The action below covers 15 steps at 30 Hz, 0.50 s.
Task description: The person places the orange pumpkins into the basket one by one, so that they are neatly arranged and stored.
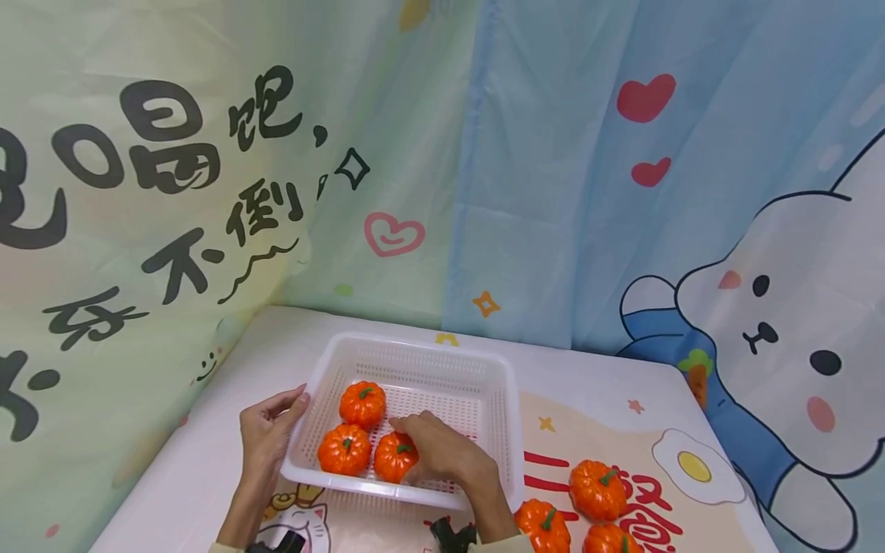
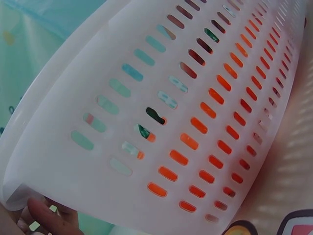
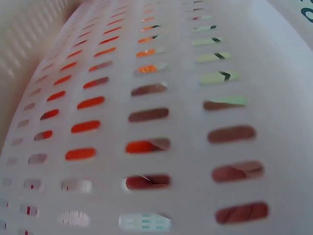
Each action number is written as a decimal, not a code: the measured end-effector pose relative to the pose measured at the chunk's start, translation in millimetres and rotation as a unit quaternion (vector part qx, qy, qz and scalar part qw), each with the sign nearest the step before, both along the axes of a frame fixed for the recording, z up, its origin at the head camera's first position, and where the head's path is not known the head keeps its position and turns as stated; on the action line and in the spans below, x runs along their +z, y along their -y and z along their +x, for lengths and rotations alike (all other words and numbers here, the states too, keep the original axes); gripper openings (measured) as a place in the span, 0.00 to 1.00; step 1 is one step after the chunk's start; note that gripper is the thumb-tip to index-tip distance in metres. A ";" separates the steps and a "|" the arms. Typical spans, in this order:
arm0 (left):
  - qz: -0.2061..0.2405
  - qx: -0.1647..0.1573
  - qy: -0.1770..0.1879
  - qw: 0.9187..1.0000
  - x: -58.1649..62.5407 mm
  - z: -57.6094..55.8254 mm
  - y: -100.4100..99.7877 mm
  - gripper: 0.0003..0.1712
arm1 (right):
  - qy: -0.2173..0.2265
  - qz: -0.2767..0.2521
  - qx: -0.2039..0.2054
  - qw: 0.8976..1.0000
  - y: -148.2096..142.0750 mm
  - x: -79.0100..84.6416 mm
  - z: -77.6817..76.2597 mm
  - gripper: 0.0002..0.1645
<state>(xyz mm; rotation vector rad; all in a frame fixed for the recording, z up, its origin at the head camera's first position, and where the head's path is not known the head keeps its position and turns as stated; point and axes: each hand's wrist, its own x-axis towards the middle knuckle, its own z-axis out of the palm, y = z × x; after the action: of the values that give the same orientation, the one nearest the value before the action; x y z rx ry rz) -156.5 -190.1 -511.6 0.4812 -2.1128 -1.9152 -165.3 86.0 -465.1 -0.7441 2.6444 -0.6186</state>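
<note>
A white plastic basket (image 1: 499, 430) with slotted walls holds three small orange pumpkins with green stems. My left hand (image 1: 268, 430) grips its left rim; in the left wrist view, the fingers (image 2: 51, 218) curl at the rim's corner. Inside the basket, my right hand (image 1: 445, 449) holds the front right pumpkin (image 1: 392, 458), fingers over its top and thumb at its right side. Beside it sit another pumpkin (image 1: 344, 450) at front left and one (image 1: 362, 404) behind. Through the slots in the right wrist view, parts of the right hand (image 3: 239, 213) and orange skin show.
Outside the basket, at its front right, lie three more orange pumpkins (image 1: 598, 490), two partly cut off by the frame or close to its lower edge. The white table (image 1: 594, 376) carries a printed mat. A printed curtain (image 1: 387, 153) hangs behind the table.
</note>
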 end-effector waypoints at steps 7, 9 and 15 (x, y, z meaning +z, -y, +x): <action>-0.006 0.002 0.003 1.000 1.3 -0.3 0.0 0.22 | 0.003 -0.006 -0.015 1.000 -7.4 5.0 2.1 0.49; -0.007 0.004 0.006 1.000 1.6 -0.5 0.4 0.22 | 0.003 -0.013 -0.017 1.000 -10.3 6.3 2.9 0.50; -0.013 -0.001 0.010 1.000 1.1 -1.2 0.7 0.23 | 0.005 -0.048 -0.032 0.998 -22.3 11.5 7.0 0.52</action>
<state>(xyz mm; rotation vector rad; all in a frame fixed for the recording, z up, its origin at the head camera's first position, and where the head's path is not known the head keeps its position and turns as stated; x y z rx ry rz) -157.7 -190.7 -510.4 0.4950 -2.1480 -1.8889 -158.4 108.3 -453.6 -0.6819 2.6535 -0.7689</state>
